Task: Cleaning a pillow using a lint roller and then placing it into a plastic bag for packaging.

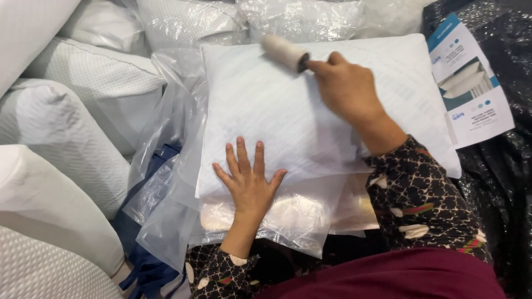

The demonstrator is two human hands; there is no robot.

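White pillow (310, 116) lay under our flat, open left hand (250, 182) at its near edge; our right hand (346, 86) gripped a lint roller (284, 52) on its far side.

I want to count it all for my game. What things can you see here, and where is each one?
pillow: one, white, middle, under both hands
lint roller: one, off-white, on the pillow's top edge
clear plastic bags: several, see-through, under and left of the pillow
bagged pillows: many, white, stacked left and top
printed cards: a few, blue and white, right
black plastic sheet: one, right
left hand: flat on the pillow
right hand: gripping the lint roller
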